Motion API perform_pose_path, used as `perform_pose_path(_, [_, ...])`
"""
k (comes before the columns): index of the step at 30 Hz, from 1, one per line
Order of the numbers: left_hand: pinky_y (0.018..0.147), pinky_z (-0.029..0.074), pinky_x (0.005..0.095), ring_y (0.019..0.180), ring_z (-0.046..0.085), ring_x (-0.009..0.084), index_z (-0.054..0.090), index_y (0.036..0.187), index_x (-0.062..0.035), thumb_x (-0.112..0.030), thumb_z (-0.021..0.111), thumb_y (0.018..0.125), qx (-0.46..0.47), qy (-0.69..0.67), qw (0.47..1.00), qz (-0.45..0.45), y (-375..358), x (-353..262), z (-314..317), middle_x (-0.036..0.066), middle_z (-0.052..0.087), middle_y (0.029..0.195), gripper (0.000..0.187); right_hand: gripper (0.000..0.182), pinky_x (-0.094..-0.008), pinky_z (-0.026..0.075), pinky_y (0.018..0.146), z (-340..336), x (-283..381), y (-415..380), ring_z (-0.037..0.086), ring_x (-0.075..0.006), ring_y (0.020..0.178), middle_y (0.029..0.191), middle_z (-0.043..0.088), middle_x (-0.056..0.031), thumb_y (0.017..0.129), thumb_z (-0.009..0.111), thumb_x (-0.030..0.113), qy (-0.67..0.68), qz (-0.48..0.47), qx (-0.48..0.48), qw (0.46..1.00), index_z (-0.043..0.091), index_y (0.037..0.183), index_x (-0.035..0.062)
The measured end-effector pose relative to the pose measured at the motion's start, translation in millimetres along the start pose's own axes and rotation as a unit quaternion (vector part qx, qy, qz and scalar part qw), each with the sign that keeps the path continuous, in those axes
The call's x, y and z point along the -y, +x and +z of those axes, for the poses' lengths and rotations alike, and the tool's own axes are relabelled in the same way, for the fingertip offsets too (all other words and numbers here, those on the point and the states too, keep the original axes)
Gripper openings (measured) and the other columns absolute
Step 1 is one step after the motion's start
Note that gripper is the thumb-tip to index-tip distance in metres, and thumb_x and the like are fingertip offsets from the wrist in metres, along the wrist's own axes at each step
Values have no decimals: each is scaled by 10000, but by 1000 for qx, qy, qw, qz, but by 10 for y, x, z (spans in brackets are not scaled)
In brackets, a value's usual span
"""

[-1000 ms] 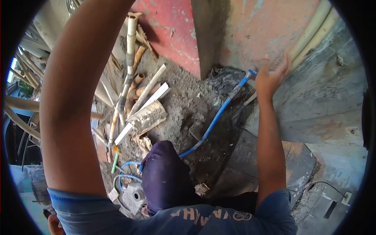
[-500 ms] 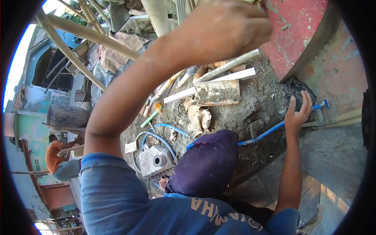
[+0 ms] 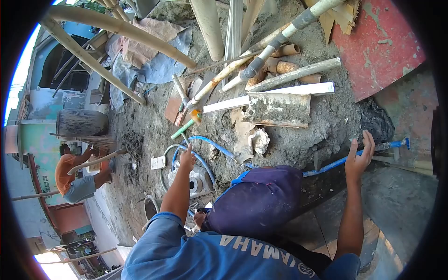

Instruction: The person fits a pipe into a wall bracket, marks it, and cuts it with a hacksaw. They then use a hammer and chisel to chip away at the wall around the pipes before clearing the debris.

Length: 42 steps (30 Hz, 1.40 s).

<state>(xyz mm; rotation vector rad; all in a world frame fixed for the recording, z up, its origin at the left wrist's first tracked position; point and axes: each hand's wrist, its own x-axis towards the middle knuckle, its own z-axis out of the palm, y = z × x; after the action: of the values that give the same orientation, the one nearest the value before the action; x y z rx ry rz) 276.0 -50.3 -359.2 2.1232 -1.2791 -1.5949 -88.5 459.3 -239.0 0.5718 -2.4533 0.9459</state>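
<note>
My right hand (image 3: 360, 157) lies with fingers spread over a blue pipe (image 3: 326, 165) that runs along the ground to a blue fitting (image 3: 402, 143) by the wall. My left hand (image 3: 188, 157) reaches down to the coiled blue hose (image 3: 205, 142), just above a grey concrete block with a round hole (image 3: 195, 183). Whether its fingers close on the hose is not visible. My knee in dark purple cloth (image 3: 259, 200) sits between the two arms.
Bamboo poles (image 3: 116, 28), white pipes (image 3: 261, 60) and wood scraps (image 3: 280, 109) lie on the dirt ahead. A red painted wall (image 3: 382, 46) stands at right. A person in an orange shirt (image 3: 65, 175) works with a long-handled tool at left.
My left arm dropped from high in front of the camera down to the blue hose. My right hand stayed on the blue pipe. The view swung left.
</note>
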Motion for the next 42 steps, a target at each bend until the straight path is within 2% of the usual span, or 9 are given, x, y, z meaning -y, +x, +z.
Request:
perform_pose_path(5, [439,381,279,500,425,105,580,1048,-57,-252,455,1003,100,-88,988,81,-328,-135,253,-17,452,634,236,325,-410,454,911,-39,45,101,548,-331,1087,1206,549,-188,888,612,99,35,18,-16,999,554,1182,-27])
perform_pose_path(11, [493,386,302,524,475,131,620,920,-23,-295,417,1007,-48,28,956,289,-806,-448,-95,27,493,615,351,324,-389,473,866,-87,4,185,559,-319,1064,1193,563,-177,899,613,121,63,25,-29,997,560,1185,-21])
perform_pose_path(13, [604,452,364,617,561,229,630,924,-3,-258,434,992,-184,210,787,550,-1149,-697,-187,104,601,696,329,319,-386,475,856,-126,14,239,564,-317,1054,1189,566,-176,901,612,123,67,15,-36,997,563,1182,-21])
perform_pose_path(21, [698,505,350,763,678,320,673,1005,11,-99,552,925,-160,343,672,637,-3543,-1998,-312,199,681,883,182,358,-403,465,888,-348,445,549,559,-329,1088,1210,558,-184,907,620,177,157,-41,-41,986,552,1196,-22])
perform_pose_path(27, [459,339,323,460,432,162,711,1041,-84,-36,708,709,150,364,452,800,-4496,-2112,167,12,448,552,335,637,-447,396,995,-857,1452,874,496,-367,1186,1291,497,-203,863,665,396,253,-155,-58,953,465,1306,-15])
perform_pose_path(29, [454,335,334,462,443,166,712,1052,-94,-69,740,699,207,376,378,820,-4612,-2162,352,9,442,551,355,608,-432,406,975,-985,1561,892,527,-327,1143,1235,553,-175,869,660,376,254,-163,60,951,472,1317,11])
perform_pose_path(34, [540,454,341,573,591,201,710,1014,-72,-27,705,765,195,380,432,794,-4439,-2298,373,70,574,636,253,138,-270,459,631,-1106,1166,881,623,-163,684,720,647,-77,878,647,120,370,-3,208,906,655,835,-11])
perform_pose_path(37, [627,527,369,670,674,266,696,963,-30,-73,668,815,169,401,482,760,-4072,-2512,299,123,684,779,156,176,-262,416,580,-1333,918,961,528,-98,603,648,607,-36,836,706,154,334,9,367,868,658,805,-12])
perform_pose_path(42, [742,509,297,800,669,177,680,943,21,-94,567,908,186,434,592,653,-3774,-2786,192,129,703,881,164,217,-276,420,586,-1319,873,1069,532,-108,615,667,620,-53,839,694,182,331,0,303,893,664,793,-28])
